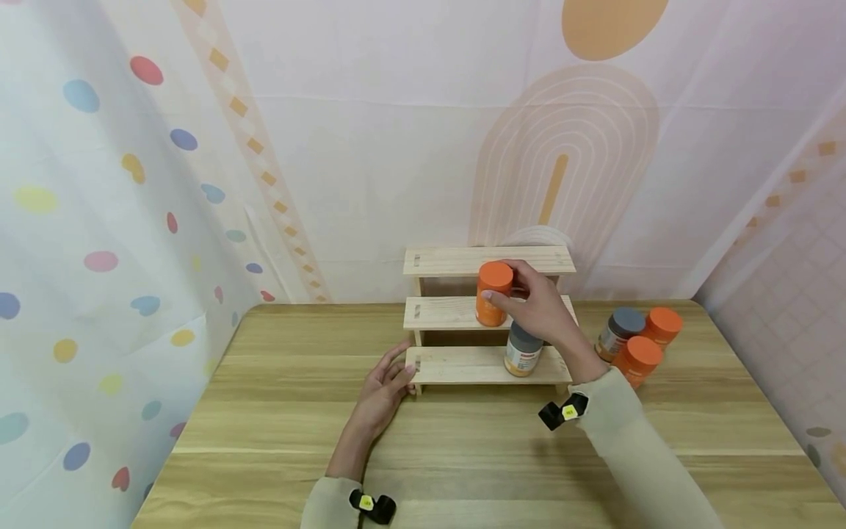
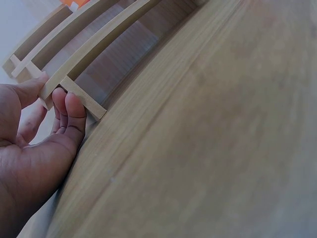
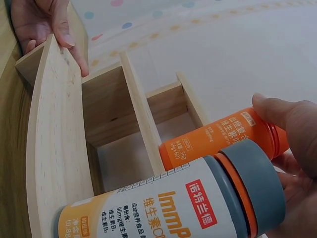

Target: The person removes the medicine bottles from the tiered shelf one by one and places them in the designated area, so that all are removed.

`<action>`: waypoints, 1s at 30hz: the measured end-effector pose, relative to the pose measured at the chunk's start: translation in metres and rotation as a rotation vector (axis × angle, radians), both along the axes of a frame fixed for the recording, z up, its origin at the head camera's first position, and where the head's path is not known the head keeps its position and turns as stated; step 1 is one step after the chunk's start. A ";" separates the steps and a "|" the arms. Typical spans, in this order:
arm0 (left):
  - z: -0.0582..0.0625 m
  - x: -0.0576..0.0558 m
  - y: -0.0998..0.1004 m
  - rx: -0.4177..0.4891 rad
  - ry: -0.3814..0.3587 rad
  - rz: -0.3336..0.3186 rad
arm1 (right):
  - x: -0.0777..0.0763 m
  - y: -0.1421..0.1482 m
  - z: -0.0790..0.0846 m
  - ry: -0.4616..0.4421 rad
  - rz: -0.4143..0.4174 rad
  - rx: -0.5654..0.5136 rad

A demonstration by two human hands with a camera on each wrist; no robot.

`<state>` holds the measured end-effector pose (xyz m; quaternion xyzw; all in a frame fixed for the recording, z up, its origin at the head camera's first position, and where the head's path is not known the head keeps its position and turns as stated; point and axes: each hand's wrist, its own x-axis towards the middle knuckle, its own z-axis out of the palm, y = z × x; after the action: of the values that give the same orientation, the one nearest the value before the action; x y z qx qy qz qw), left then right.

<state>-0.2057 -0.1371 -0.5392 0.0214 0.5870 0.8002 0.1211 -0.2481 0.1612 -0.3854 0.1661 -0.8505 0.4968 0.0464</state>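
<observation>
A three-step wooden rack (image 1: pixel 463 365) stands on the table against the backdrop. My left hand (image 1: pixel 380 397) grips the left end of its lowest step, thumb on top and fingers curled beneath, as the left wrist view shows. With thumb and fingers, my right hand (image 1: pixel 542 312) holds an orange supplement bottle (image 1: pixel 490 314) upright at the middle step; whether its base touches the wood I cannot tell. On the lowest step, toward the right, stands a grey-lidded bottle (image 1: pixel 522 354) with a white and yellow label (image 3: pixel 148 208). It sits just below and in front of the held bottle.
Right of the rack, another grey-lidded bottle (image 1: pixel 615 334) and two orange bottles (image 1: pixel 663 325) stand close together on the wooden table (image 1: pixel 277 411), near my right forearm. A patterned cloth (image 1: pixel 370 162) hangs behind the table and along its sides.
</observation>
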 end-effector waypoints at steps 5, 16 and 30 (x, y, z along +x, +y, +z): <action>-0.001 0.000 0.000 -0.002 0.001 -0.002 | 0.001 0.001 0.000 -0.003 -0.002 -0.006; -0.002 0.000 -0.002 -0.025 0.017 -0.014 | 0.005 0.006 0.007 0.039 -0.045 -0.032; 0.001 0.001 0.000 -0.016 0.020 -0.014 | 0.012 0.026 0.017 0.037 -0.106 -0.066</action>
<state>-0.2049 -0.1371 -0.5378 0.0324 0.5944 0.7944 0.1209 -0.2360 0.1873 -0.3681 0.1282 -0.8405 0.5181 0.0936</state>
